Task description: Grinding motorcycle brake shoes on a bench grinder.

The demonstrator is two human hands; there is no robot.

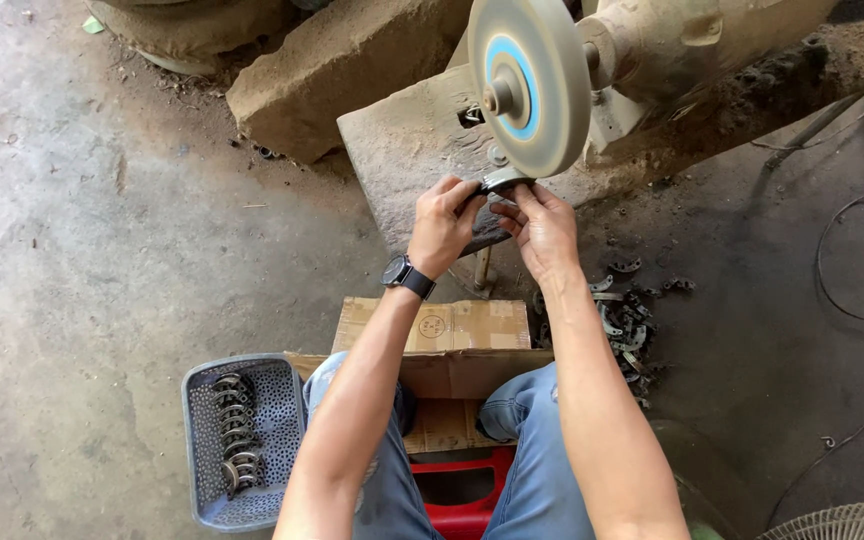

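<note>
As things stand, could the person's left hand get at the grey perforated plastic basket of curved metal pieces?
Probably yes: the grey perforated plastic basket sits open-topped beside the left knee, nothing over it, but the left hand now grips a metal piece.

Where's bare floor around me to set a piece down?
Bare concrete lies left of the grey basket and stone block. Crowded: metal parts litter the floor right of the cardboard box; cables run further right.
</note>
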